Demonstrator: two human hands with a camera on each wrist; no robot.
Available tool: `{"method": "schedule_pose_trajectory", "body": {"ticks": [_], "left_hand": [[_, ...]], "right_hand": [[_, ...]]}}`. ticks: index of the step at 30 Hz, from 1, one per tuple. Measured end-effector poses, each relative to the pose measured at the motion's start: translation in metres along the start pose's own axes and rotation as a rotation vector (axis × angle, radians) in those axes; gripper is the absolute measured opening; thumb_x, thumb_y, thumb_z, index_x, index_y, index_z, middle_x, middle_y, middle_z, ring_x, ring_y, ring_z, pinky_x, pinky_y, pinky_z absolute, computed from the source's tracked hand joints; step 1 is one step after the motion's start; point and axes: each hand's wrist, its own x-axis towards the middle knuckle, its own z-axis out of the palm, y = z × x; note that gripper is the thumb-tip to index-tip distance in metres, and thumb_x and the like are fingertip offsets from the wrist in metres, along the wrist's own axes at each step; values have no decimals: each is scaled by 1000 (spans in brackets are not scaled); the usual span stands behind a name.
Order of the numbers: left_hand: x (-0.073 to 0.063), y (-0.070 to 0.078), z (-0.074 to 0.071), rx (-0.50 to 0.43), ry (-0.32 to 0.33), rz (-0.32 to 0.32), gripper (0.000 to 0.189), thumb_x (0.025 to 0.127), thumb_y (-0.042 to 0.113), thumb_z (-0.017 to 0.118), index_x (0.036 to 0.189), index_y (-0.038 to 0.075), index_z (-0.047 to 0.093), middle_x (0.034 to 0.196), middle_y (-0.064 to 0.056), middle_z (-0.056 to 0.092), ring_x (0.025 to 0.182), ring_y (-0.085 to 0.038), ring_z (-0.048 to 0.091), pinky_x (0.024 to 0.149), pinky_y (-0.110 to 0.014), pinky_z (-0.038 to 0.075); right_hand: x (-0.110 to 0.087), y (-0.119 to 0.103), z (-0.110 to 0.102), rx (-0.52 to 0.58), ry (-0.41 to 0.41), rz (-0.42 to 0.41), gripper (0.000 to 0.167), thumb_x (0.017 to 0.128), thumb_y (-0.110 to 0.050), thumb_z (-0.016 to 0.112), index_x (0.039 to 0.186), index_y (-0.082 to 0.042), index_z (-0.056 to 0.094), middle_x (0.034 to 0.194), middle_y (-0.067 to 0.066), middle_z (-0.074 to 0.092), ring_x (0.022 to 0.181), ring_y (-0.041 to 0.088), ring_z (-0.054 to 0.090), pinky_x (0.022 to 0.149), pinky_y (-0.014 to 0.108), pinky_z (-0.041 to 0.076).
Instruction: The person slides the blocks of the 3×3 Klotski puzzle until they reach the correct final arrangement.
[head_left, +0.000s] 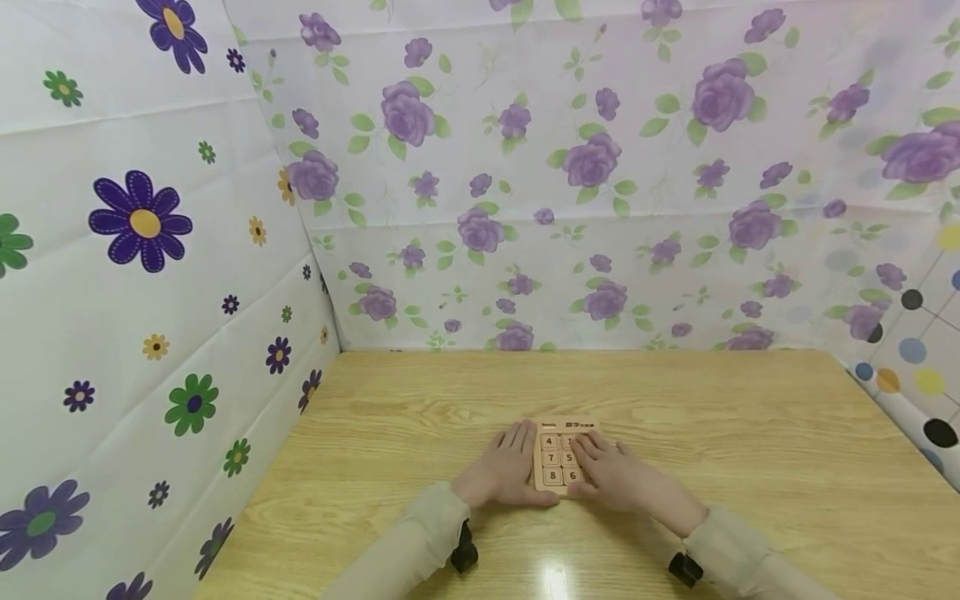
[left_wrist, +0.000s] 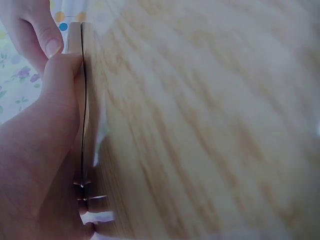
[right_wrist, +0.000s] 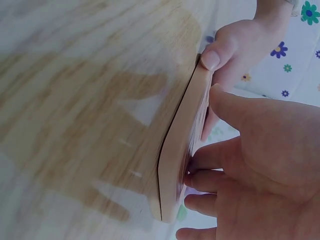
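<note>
A wooden number slide puzzle (head_left: 555,424) lies flat on the table, its square tiles showing 4, 7, 5, 8 and 6, with another tile partly covered. My left hand (head_left: 506,471) rests along the puzzle's left side, fingers straight and thumb at the near edge. Over the right-hand tiles lies my right hand (head_left: 615,477), which hides that column. In the right wrist view, its fingertips touch the top of the puzzle (right_wrist: 175,155) and the left thumb (right_wrist: 211,60) sits at the edge. The left wrist view shows the puzzle's side (left_wrist: 75,37) close against the left hand.
The wood-grain table (head_left: 420,383) reflects light near its front. Flowered cloth (head_left: 480,167) hangs behind it and more cloth (head_left: 112,292) on the left. A dotted cloth (head_left: 915,367) borders the right side. Dark wrist straps (head_left: 464,550) show below the sleeves.
</note>
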Motion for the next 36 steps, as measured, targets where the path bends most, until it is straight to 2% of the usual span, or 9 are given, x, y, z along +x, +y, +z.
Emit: {"method": "schedule_pose_trajectory", "body": {"ticks": [9, 20, 28, 36], "left_hand": [[0, 2, 0, 9, -3, 0, 119, 79, 84, 43, 155, 1, 4, 163, -17, 7, 151, -29, 10, 122, -44, 21], [0, 1, 0, 0, -33, -12, 118, 80, 82, 43, 155, 2, 0, 164, -15, 3, 152, -28, 6, 123, -42, 17], [-1, 1, 0, -4, 5, -7, 120, 78, 83, 46, 155, 1, 5, 163, -17, 8, 151, -29, 11, 122, -43, 21], [0, 1, 0, -13, 4, -9, 120, 78, 83, 46, 155, 1, 3, 163, -16, 7, 151, -28, 10, 122, -44, 21]], "right_hand": [[1, -6, 3, -17, 17, 0, 76, 96, -50, 49, 147, 4, 33, 155, 23, 29, 146, 42, 23, 115, 65, 21], [-4, -1, 1, 7, 9, -25, 75, 97, -50, 49, 148, 2, 33, 155, 22, 29, 145, 42, 24, 114, 66, 22], [-11, 5, 2, 1, -5, -26, 79, 95, -53, 49, 149, 2, 30, 156, 21, 28, 145, 42, 22, 113, 68, 22], [-22, 4, 1, -10, -20, 10, 78, 95, -52, 51, 149, 0, 31, 156, 20, 28, 146, 42, 23, 113, 67, 21]]}}
